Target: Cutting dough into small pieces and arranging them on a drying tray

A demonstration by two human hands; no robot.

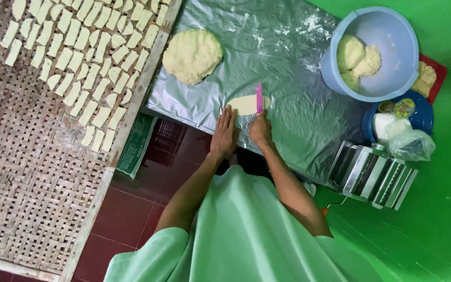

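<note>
- Right hand (260, 129) closed around a pink cutter (259, 98), blade standing across a thin oval dough sheet (246, 104).
- Left hand (224, 133) lies flat, fingers together and extended, tips at the sheet's near-left edge; it grips nothing, only steadies.
- The sheet lies on the foil-covered table (288, 62), at its near edge just in front of the person.
- Step in hand, as I judge it: slicing the sheet into strips, with the cut placed toward its right end.
- The next cut calls for the blade held square across the sheet, the left hand pinning the dough so it does not drag on the foil, fingertips kept clear of the blade.
- Farther back on the foil: a thicker round dough slab (192, 55), uncut.
- Left of the table: a woven tray (22, 172) with rows of cut strips (79, 57) filling its far part.
- Right: a blue basin (377, 52) with dough lumps, a roller machine (372, 175) at the table's corner.
</note>
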